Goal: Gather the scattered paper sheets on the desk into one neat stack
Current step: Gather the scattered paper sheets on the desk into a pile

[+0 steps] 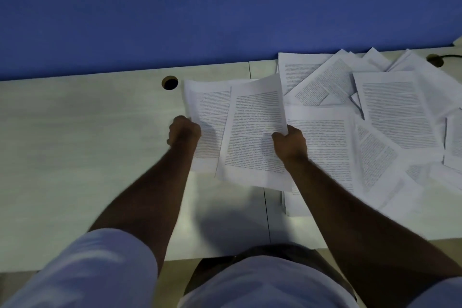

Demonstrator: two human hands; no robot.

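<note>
The left hand (184,130) is gripping the left edge of one printed sheet (207,117). The right hand (290,141) is pinching the right edge of a second sheet (252,132) that is overlapping the first. Scattered sheets (390,107) are lying on the desk (75,145) to the right.

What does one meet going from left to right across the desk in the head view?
Round cable hole → left hand → sheet held in left hand → sheet held in right hand → right hand → scattered sheets → second cable hole.
</note>
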